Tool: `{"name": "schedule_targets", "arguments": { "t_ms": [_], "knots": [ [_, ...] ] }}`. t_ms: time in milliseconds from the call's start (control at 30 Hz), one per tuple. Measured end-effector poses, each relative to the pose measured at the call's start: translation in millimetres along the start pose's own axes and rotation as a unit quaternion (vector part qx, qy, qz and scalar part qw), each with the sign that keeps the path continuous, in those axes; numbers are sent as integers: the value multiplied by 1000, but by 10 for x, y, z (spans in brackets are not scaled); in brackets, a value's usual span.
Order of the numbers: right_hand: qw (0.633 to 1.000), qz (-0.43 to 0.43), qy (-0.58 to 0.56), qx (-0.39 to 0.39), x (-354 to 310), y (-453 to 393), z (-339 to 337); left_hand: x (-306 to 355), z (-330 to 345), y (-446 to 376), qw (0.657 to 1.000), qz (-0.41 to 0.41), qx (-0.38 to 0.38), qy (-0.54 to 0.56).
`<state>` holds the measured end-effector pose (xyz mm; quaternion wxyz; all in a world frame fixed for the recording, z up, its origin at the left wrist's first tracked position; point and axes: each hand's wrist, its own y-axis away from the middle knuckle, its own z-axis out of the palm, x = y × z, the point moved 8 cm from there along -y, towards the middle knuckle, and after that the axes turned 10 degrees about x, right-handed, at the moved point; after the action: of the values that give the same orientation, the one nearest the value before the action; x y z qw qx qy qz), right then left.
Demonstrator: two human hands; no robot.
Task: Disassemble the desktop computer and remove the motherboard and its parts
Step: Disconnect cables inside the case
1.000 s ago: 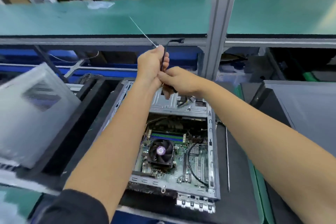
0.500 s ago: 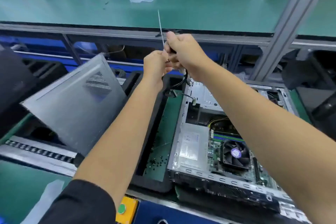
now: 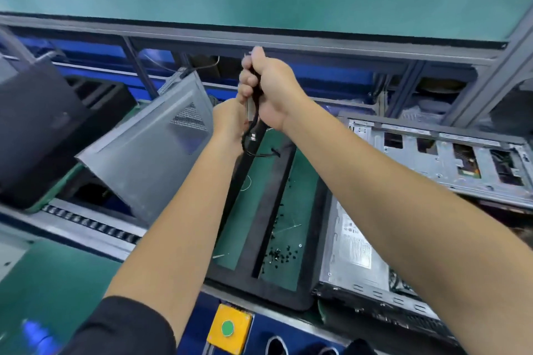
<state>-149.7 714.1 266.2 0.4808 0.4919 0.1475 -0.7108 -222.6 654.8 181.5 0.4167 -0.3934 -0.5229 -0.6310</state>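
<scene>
Below your right hand [image 3: 266, 86], the cable [image 3: 250, 140] hangs straight down, its fingers [image 3: 244, 78] wrapped round it. Your left hand [image 3: 230, 119] grips it just underneath, above the tray [image 3: 302, 291]; the computer [image 3: 432, 158] lies right of both.

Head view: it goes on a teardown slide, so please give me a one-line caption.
Both hands, right hand above left hand, grip a black cable bundle over the screw tray.

A black cable [image 3: 250, 135] hangs over the green-floored black tray [image 3: 271, 291]; the grey side panel [image 3: 144, 158] has a mesh-patterned vent; the yellow box [image 3: 229, 327] carries a green button.
</scene>
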Motion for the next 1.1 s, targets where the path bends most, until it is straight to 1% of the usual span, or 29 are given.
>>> {"name": "schedule_targets", "arguments": {
  "t_ms": [100,200,267,333,400,467,567,667,800,867,967,1033,1100],
  "knots": [
    [999,-13,-8,-34,-110,12,263,2,-13,-49,1000,7,-23,19],
    [996,-31,-21,-79,-226,8,471,34,22,-71,995,5,-74,67],
    [995,-38,-26,-87,-253,-26,498,58,21,-79,994,2,-78,74],
    [997,-44,-4,-58,-215,-118,400,46,20,-98,996,-8,-69,58],
    [998,-42,54,5,-101,-236,151,-49,20,-98,997,-21,-65,20],
    [992,-22,109,65,71,-343,-170,-237,23,-92,996,-29,-72,-36],
    [980,22,157,120,378,-436,-605,-568,71,-44,990,-49,-103,-81],
    [957,69,228,163,695,-455,-967,-834,128,-5,983,-73,-121,-118],
    [942,138,239,193,1017,-414,-1255,-1082,174,-14,971,-87,-123,-186],
    [932,155,255,205,1084,-388,-1344,-1157,160,-25,965,-84,-113,-220],
    [912,166,307,214,1138,-371,-1498,-1207,123,-55,961,-74,-101,-248],
    [885,172,384,200,1145,-335,-1572,-1207,81,-97,955,-57,-98,-276],
    [839,151,491,178,1089,-313,-1605,-1176,1,-165,948,-22,-79,-307]
  ]
}}
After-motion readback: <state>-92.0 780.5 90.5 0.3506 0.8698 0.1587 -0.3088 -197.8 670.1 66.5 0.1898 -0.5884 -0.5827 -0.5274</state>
